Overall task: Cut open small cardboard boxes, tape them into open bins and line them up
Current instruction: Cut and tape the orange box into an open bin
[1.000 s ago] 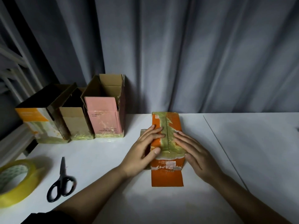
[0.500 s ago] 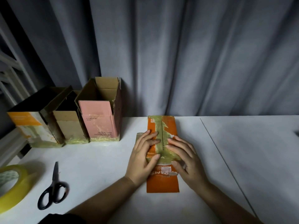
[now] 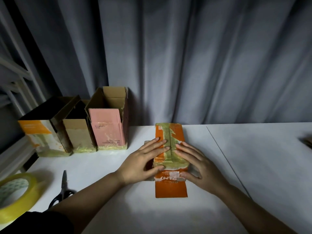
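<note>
Both hands are pressing flat, fingers straight, on the orange box [image 3: 170, 144] lying on the counter [image 3: 253, 166]: left hand [image 3: 143, 163] on its left side, right hand [image 3: 198, 166] on its right. 3 finished bins [image 3: 106, 125] are standing w/ open tops well left of the left hand; scissors [image 3: 62, 190] & tape roll [image 3: 16, 195] are lying nearer, left.

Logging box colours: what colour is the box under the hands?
Orange, with yellowish tape along its seam, in the head view: the box lies under the left hand and right hand.
</note>
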